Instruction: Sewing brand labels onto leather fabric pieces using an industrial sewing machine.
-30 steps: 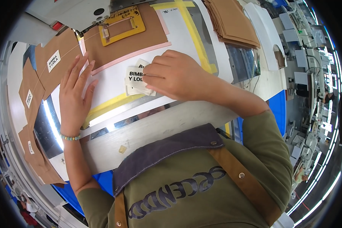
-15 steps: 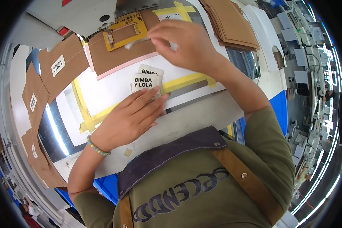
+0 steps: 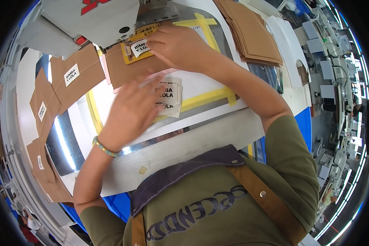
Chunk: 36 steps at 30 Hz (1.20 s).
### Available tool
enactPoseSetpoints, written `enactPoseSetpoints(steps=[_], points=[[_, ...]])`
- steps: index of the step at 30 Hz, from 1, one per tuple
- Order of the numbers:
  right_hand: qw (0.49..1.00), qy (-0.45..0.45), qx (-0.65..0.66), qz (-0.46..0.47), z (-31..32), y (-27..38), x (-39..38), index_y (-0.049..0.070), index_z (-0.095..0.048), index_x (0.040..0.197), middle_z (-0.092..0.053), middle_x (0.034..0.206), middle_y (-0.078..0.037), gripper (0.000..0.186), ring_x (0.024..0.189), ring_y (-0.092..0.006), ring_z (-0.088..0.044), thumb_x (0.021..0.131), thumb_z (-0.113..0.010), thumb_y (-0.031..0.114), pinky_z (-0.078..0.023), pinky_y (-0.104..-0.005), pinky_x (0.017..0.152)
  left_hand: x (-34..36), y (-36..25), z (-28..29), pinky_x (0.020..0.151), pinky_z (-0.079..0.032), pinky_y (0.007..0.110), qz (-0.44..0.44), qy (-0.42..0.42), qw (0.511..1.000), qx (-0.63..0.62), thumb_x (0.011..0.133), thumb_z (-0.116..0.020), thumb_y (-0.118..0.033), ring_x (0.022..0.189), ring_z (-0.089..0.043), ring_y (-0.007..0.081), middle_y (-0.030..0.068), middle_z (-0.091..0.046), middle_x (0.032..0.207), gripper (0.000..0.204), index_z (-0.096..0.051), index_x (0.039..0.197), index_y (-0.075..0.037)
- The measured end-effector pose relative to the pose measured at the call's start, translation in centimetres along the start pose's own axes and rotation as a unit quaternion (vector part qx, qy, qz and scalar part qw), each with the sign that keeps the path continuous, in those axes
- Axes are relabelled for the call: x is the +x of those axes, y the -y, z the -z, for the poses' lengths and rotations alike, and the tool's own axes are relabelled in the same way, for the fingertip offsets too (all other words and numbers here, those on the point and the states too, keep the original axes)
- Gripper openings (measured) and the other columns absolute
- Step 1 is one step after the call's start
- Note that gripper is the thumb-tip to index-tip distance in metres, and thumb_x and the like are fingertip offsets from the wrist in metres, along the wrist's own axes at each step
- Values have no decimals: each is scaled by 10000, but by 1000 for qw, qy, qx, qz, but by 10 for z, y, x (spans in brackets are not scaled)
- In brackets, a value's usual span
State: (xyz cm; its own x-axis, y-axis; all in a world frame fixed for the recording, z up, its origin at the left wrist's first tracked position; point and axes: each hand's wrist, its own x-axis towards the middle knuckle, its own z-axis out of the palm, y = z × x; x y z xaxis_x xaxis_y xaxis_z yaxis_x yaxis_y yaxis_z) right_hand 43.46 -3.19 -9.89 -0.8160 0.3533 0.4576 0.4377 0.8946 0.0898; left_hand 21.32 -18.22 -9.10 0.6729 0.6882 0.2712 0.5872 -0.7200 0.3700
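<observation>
Because the white fabric label (image 3: 140,47) is thin, light and limp, the right hand (image 3: 180,47) pinches its right edge on the yellow frame (image 3: 148,32), while the left hand (image 3: 131,112), fingers spread, hovers over the label stack (image 3: 169,97).

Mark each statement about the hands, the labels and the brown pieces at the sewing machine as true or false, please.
1. The right hand holds a small white label at the yellow frame. True.
2. The left hand rests on the stack of brown pieces. False: it is by the pile of white labels.
3. The left wrist wears a bracelet. True.
4. The brown pieces at the left carry no labels. False: the chain of brown pieces carries white labels.
</observation>
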Motion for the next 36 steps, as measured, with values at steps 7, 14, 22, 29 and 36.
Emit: enactPoseSetpoints(steps=[7, 14, 22, 29, 36], points=[[995, 55, 86, 3, 14, -1, -17, 59, -761, 1293, -689, 1427, -95, 362, 1383, -291, -575, 1029, -692, 297, -509, -449, 1117, 7, 41, 5, 1229, -393, 517, 114, -56, 979, 160, 979, -756, -260, 1564, -416, 384, 121, -526, 1653, 649, -562, 1543, -5], [982, 73, 173, -31, 8, 5, -21, 39, -728, 1350, -663, 1469, -137, 511, 1454, -328, -518, 1099, -575, 457, -389, -491, 1222, 10, 54, 0, 1272, -350, 513, 147, -37, 967, 204, 990, -739, -298, 1598, -370, 371, 90, -440, 1727, 703, -513, 1591, -11], [988, 78, 125, -55, 19, -13, -22, 38, -707, 1379, -657, 1486, -117, 522, 1485, -318, -493, 1098, -577, 458, -366, -508, 1240, 15, 57, 2, 1272, -359, 507, 136, -42, 976, 167, 1013, -720, -286, 1576, -390, 393, 94, -463, 1712, 656, -527, 1586, -34], [992, 94, 80, -19, 14, -12, 0, 27, -764, 1267, -690, 1435, -114, 453, 1453, -316, -530, 1081, -621, 414, -418, -486, 1219, 13, 69, 7, 1282, -360, 485, 161, -74, 984, 28, 1019, -700, -162, 1555, -418, 395, 125, -538, 1646, 523, -606, 1518, -35], [981, 90, 170, -7, -9, -10, 0, 75, -746, 1349, -653, 1501, -88, 437, 1401, -310, -561, 1065, -658, 395, -484, -457, 1161, 2, 57, 20, 1243, -407, 489, 170, -105, 980, 0, 997, -732, -160, 1511, -476, 402, 159, -582, 1589, 451, -668, 1418, -12]])
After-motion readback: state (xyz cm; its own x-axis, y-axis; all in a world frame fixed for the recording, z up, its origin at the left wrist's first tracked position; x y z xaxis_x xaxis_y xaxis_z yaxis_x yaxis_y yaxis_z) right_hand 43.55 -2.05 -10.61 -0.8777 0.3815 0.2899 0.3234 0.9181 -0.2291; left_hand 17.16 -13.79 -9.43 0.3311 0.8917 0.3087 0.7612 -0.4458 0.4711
